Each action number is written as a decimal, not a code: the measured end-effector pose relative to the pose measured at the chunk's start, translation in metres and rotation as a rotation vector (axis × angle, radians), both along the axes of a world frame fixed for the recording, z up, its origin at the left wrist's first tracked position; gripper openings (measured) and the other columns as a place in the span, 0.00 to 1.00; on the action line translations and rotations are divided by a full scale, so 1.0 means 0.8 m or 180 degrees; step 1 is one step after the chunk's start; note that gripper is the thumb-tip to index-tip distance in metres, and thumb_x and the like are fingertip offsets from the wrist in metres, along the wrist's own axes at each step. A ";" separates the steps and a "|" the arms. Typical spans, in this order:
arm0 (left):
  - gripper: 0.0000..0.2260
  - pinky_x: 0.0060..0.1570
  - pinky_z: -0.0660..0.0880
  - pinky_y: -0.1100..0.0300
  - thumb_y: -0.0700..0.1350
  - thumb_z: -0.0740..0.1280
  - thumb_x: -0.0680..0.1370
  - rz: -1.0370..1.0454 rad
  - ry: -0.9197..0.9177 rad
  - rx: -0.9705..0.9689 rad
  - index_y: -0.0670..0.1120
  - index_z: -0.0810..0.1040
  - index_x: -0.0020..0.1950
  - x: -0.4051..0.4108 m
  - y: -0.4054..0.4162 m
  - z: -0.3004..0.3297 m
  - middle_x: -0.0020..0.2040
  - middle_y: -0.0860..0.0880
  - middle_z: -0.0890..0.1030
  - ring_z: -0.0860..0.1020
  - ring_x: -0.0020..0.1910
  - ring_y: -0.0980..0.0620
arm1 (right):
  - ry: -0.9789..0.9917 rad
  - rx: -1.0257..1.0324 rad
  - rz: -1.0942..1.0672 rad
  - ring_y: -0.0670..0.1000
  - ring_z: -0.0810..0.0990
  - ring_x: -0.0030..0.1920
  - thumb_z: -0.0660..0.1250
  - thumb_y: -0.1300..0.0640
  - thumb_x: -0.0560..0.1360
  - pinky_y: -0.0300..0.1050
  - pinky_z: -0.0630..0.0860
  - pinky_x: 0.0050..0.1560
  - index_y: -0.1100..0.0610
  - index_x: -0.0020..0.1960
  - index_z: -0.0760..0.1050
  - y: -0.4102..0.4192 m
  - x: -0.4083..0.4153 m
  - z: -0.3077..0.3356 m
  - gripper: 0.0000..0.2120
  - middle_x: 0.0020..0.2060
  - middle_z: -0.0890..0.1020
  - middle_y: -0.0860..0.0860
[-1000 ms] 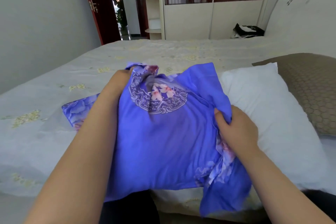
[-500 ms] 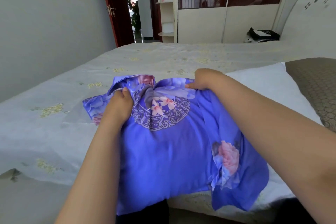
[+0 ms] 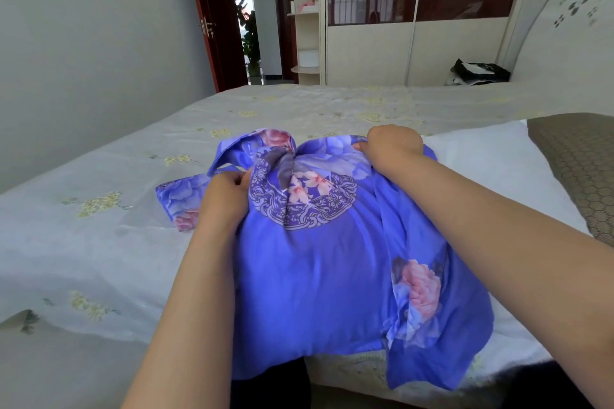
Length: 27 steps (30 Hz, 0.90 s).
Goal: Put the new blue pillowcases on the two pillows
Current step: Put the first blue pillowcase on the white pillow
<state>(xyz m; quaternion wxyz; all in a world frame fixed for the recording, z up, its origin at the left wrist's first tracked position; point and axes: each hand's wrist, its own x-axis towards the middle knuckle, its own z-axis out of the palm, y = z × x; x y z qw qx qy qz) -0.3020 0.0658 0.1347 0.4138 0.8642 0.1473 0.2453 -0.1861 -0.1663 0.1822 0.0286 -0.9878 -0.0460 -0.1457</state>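
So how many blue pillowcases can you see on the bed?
2. One blue pillowcase is stuffed with a pillow and gripped at its far corners by the left hand and right hand. A second, folded pillowcase lies behind the left hand, partly hidden.

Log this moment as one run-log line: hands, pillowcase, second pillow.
left hand: grips blue pillowcase far-left edge | right hand: grips far-right corner | white pillow: bare, alongside | step: first pillow being cased

We cannot see the pillow inside the blue pillowcase (image 3: 319, 262). Our right forearm (image 3: 498, 242) covers part of the white pillow (image 3: 491, 169). The brown pillow (image 3: 581, 163) runs off the right edge.
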 end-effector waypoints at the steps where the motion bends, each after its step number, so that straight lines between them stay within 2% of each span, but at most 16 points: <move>1: 0.14 0.32 0.61 0.57 0.45 0.63 0.77 -0.0001 0.0006 0.0142 0.42 0.69 0.33 0.002 -0.002 0.004 0.31 0.46 0.67 0.62 0.34 0.51 | -0.0045 -0.0035 0.0024 0.58 0.77 0.55 0.56 0.45 0.80 0.43 0.65 0.44 0.58 0.58 0.76 0.003 0.000 0.002 0.19 0.55 0.79 0.56; 3: 0.13 0.32 0.61 0.57 0.43 0.64 0.75 0.0108 -0.0131 0.0426 0.42 0.69 0.32 0.009 -0.009 0.010 0.31 0.46 0.65 0.61 0.34 0.51 | -0.0146 -0.0038 0.0124 0.58 0.77 0.55 0.53 0.44 0.81 0.43 0.65 0.45 0.58 0.58 0.76 0.010 -0.002 0.006 0.21 0.55 0.79 0.56; 5: 0.14 0.33 0.61 0.56 0.42 0.62 0.77 0.0287 -0.0419 0.0348 0.42 0.67 0.32 0.017 -0.011 0.015 0.29 0.47 0.63 0.62 0.35 0.50 | -0.0198 0.0142 0.0203 0.58 0.77 0.55 0.51 0.43 0.81 0.44 0.65 0.45 0.58 0.57 0.77 0.017 -0.005 0.014 0.23 0.55 0.79 0.57; 7: 0.13 0.36 0.62 0.55 0.43 0.60 0.79 0.0522 -0.0668 0.0109 0.41 0.68 0.35 0.025 -0.004 0.023 0.31 0.44 0.68 0.65 0.36 0.47 | -0.0224 0.0356 0.0176 0.58 0.77 0.56 0.51 0.41 0.80 0.44 0.65 0.46 0.58 0.56 0.77 0.015 -0.004 0.023 0.25 0.55 0.79 0.57; 9: 0.12 0.40 0.63 0.54 0.44 0.58 0.81 0.0786 -0.0753 0.0067 0.39 0.73 0.41 0.028 0.018 0.026 0.39 0.36 0.75 0.70 0.40 0.41 | -0.0211 0.0420 0.0096 0.59 0.77 0.57 0.51 0.39 0.80 0.46 0.67 0.47 0.58 0.58 0.77 -0.004 0.003 0.029 0.26 0.57 0.79 0.58; 11: 0.13 0.45 0.67 0.52 0.44 0.58 0.80 0.1010 -0.0567 -0.0098 0.36 0.76 0.49 0.031 0.056 0.015 0.49 0.32 0.77 0.75 0.48 0.38 | -0.0118 0.0263 -0.0100 0.59 0.77 0.58 0.52 0.39 0.79 0.46 0.69 0.50 0.57 0.60 0.77 -0.050 0.011 0.026 0.27 0.58 0.79 0.58; 14: 0.14 0.50 0.69 0.51 0.44 0.58 0.79 0.1047 -0.0116 -0.0320 0.36 0.77 0.53 0.039 0.081 -0.013 0.53 0.32 0.78 0.76 0.53 0.39 | -0.0056 0.0058 -0.0525 0.59 0.76 0.59 0.53 0.39 0.79 0.47 0.69 0.52 0.57 0.60 0.77 -0.147 0.012 0.022 0.26 0.58 0.78 0.59; 16: 0.15 0.54 0.68 0.52 0.42 0.55 0.81 0.0877 -0.0133 -0.0235 0.35 0.76 0.58 0.055 0.071 -0.016 0.58 0.33 0.77 0.75 0.58 0.37 | -0.0114 0.0059 -0.0735 0.59 0.76 0.59 0.53 0.39 0.79 0.48 0.70 0.55 0.59 0.58 0.76 -0.189 0.012 0.022 0.26 0.57 0.78 0.60; 19: 0.15 0.55 0.68 0.52 0.42 0.54 0.82 0.0696 -0.0133 -0.0117 0.33 0.75 0.58 0.076 0.055 -0.009 0.59 0.32 0.76 0.74 0.58 0.37 | -0.0172 0.0118 -0.0842 0.59 0.77 0.57 0.53 0.37 0.78 0.47 0.69 0.50 0.60 0.55 0.77 -0.200 0.016 0.015 0.28 0.55 0.79 0.60; 22: 0.14 0.53 0.68 0.52 0.41 0.55 0.81 0.0704 0.0051 -0.0089 0.34 0.75 0.57 0.090 0.067 -0.013 0.57 0.32 0.77 0.75 0.56 0.37 | -0.0002 0.0414 -0.0903 0.60 0.78 0.54 0.56 0.30 0.72 0.47 0.69 0.47 0.59 0.46 0.74 -0.191 0.016 0.011 0.31 0.50 0.80 0.59; 23: 0.13 0.53 0.69 0.51 0.41 0.55 0.81 0.0725 0.0070 -0.0072 0.35 0.75 0.57 0.091 0.068 -0.013 0.57 0.33 0.77 0.75 0.56 0.37 | 0.0204 0.0536 -0.0887 0.60 0.77 0.55 0.57 0.27 0.69 0.48 0.70 0.50 0.58 0.47 0.73 -0.186 0.017 0.010 0.33 0.50 0.79 0.58; 25: 0.14 0.55 0.69 0.51 0.44 0.56 0.81 0.0693 0.0020 0.0085 0.38 0.74 0.60 0.093 0.052 -0.010 0.59 0.34 0.77 0.74 0.58 0.37 | 0.0700 0.0669 -0.0822 0.60 0.75 0.60 0.59 0.23 0.64 0.54 0.69 0.61 0.57 0.55 0.73 -0.170 0.023 0.006 0.40 0.56 0.77 0.57; 27: 0.18 0.61 0.67 0.50 0.49 0.57 0.81 0.0416 -0.0074 0.0446 0.40 0.71 0.65 0.095 0.017 -0.010 0.64 0.37 0.74 0.72 0.63 0.38 | 0.0859 0.0686 -0.0685 0.61 0.73 0.62 0.62 0.24 0.64 0.56 0.68 0.64 0.59 0.62 0.71 -0.152 0.031 -0.001 0.43 0.62 0.75 0.58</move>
